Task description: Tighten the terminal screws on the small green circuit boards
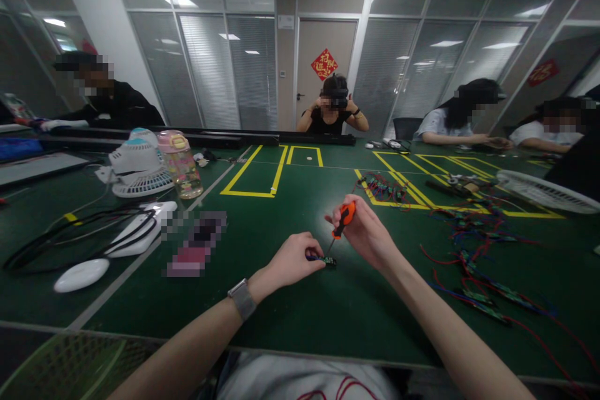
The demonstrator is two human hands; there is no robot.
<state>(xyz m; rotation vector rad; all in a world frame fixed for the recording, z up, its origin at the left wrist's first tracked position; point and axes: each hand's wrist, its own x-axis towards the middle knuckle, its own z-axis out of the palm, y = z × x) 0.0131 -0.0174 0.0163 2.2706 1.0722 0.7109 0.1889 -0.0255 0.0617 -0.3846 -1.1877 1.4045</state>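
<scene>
Orange screwdriver (345,215) sits gripped in the right hand (359,228). The left hand's (300,257) grip pinches the board (330,261).

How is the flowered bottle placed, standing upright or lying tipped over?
Upright: the flowered bottle stands with its base on the green table and its pink lid on top.
</scene>
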